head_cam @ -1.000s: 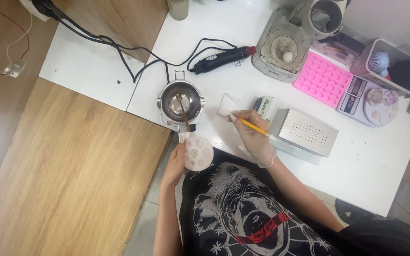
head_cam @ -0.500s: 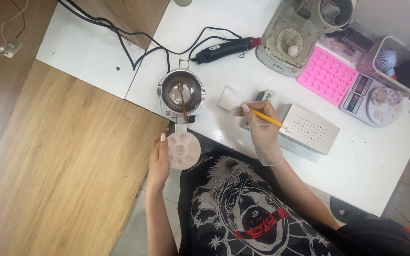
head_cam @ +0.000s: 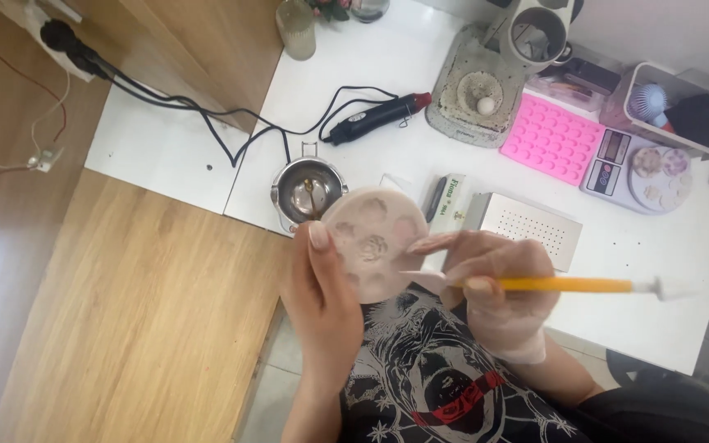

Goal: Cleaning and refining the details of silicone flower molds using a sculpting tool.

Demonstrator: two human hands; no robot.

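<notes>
My left hand (head_cam: 322,299) grips the round pink mould (head_cam: 368,242) raised over the table edge (head_cam: 248,215), cavities facing me for access, while my gloved right hand (head_cam: 498,299) pinches the yellow-handled tool (head_cam: 568,285) tip-first toward it.

Pale pink round mould (head_cam: 371,242); yellow-handled tool (head_cam: 564,285); bright pink dimpled tray (head_cam: 553,139); white table (head_cam: 658,246); black printed shirt (head_cam: 445,377).

a small white-and-green box (head_cam: 451,203) lies beside the perforated metal case (head_cam: 527,228), and the grey scale's (head_cam: 642,172) dark oblong display (head_cam: 613,149) faces up.
</notes>
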